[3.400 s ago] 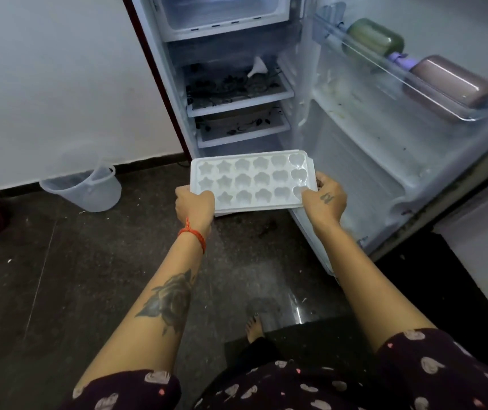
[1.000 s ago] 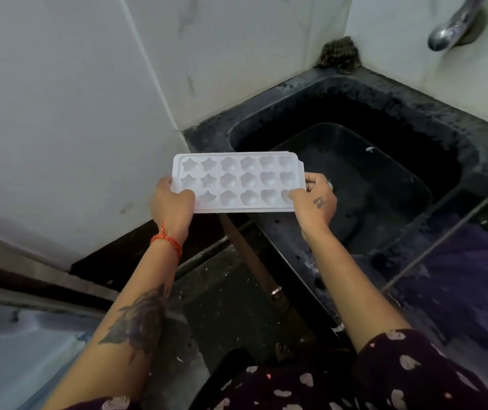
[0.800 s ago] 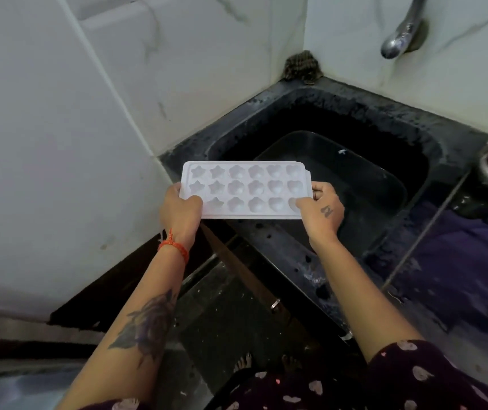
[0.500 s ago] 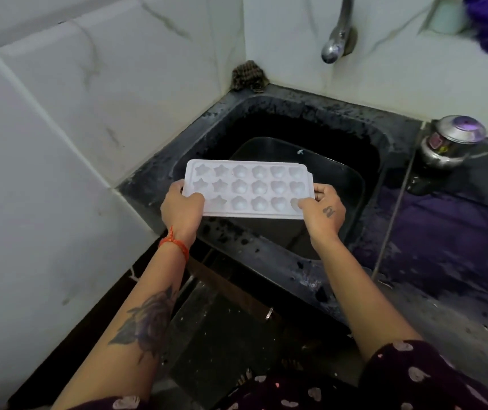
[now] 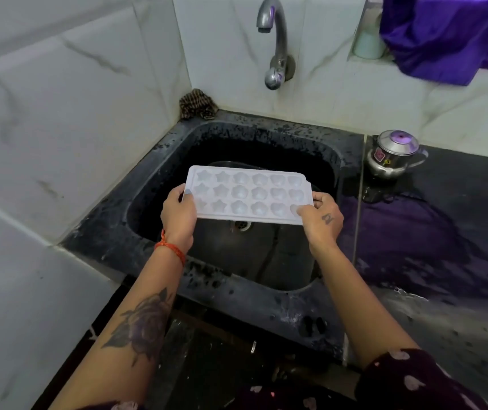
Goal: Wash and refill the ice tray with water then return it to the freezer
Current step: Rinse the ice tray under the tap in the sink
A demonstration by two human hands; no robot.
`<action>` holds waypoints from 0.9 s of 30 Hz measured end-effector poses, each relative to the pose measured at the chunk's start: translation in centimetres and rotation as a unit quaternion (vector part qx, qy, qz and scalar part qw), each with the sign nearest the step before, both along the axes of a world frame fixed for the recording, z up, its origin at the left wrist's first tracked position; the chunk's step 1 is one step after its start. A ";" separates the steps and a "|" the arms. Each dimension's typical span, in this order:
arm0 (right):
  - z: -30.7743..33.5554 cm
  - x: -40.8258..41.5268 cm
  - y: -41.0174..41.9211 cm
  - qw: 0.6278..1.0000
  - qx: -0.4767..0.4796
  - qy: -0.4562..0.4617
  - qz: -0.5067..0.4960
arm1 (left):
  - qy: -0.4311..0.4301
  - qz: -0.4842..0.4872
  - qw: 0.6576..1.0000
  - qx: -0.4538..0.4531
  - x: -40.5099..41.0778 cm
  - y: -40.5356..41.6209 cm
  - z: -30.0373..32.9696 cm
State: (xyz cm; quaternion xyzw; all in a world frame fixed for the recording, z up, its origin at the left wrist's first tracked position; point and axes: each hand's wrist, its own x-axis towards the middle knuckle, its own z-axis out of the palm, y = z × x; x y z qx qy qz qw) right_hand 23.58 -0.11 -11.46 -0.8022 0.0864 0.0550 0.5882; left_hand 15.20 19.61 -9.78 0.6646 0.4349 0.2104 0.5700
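Note:
A white ice tray (image 5: 248, 193) with star, round and heart moulds is held level over the black sink (image 5: 171, 161). My left hand (image 5: 177, 214) grips its left end, thumb on top. Its right front corner is held by my right hand (image 5: 321, 217), thumb on the rim. The moulds look empty. A metal tap (image 5: 275, 39) rises from the white tiled wall behind the sink, its spout above the basin's far side; no water runs from it. The sink drain (image 5: 241, 224) shows just under the tray's front edge.
A small steel lidded pot (image 5: 393, 153) stands on the dark wet counter (image 5: 444, 232) right of the sink. A brown scrubbing cloth (image 5: 197, 103) lies in the back left corner. Purple fabric (image 5: 444, 34) hangs at the top right beside a pale cup (image 5: 368, 44).
I carried the tray from the open fridge to the sink. In the last second the view swung right and the tray moved over the middle of the basin, both hands keeping their hold.

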 end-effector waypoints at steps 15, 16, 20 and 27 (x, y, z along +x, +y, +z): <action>0.6 5.3 1.4 1.000 -0.010 0.000 -0.008 | -0.052 0.027 0.990 -0.132 6.4 1.3 1.5; 0.7 5.6 1.7 1.000 -0.015 0.000 -0.010 | -0.051 0.025 0.990 -0.131 6.9 1.5 1.6; 1.1 6.9 3.0 1.000 -0.027 -0.004 -0.015 | -0.049 0.008 0.990 -0.129 8.5 2.9 1.9; 2.1 9.2 4.5 0.999 -0.027 -0.027 -0.023 | -0.056 0.000 0.988 -0.147 11.7 4.9 2.2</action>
